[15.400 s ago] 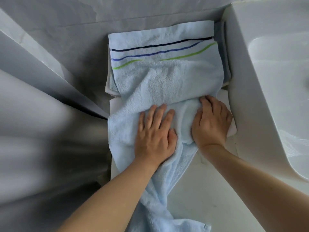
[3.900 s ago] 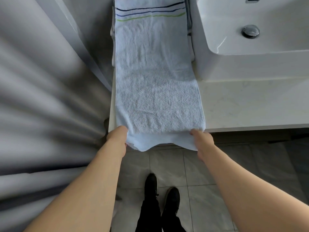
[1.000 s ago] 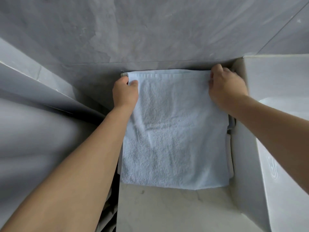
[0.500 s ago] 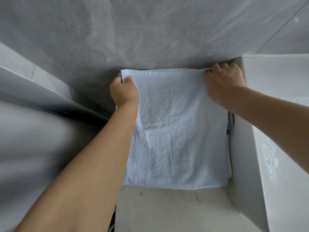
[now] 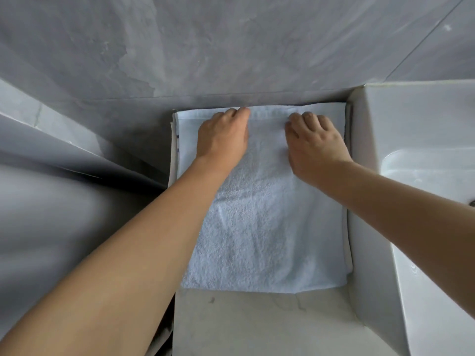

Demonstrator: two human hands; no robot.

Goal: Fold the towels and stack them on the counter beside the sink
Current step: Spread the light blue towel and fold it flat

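A light blue towel [image 5: 264, 237] lies folded into a square on the counter [image 5: 257, 327], filling the gap between the wall and the sink. It rests on other folded towels whose edges [image 5: 174, 150] peek out at the left. My left hand [image 5: 223, 136] lies palm down on the towel's far left part. My right hand [image 5: 314, 142] presses flat on its far right part. Both sets of fingertips reach the towel's far hem by the wall. Neither hand grips the cloth.
A white sink basin [image 5: 421, 196] stands directly right of the towels, its tall side wall touching the stack. A grey tiled wall [image 5: 231, 47] rises behind. A grey curtain or panel [image 5: 64, 176] hangs at the left. Bare counter shows in front of the towel.
My hands have let go of the towel's far corners and moved inward. They now lie flat on the towel's far part instead of pinching its edge.
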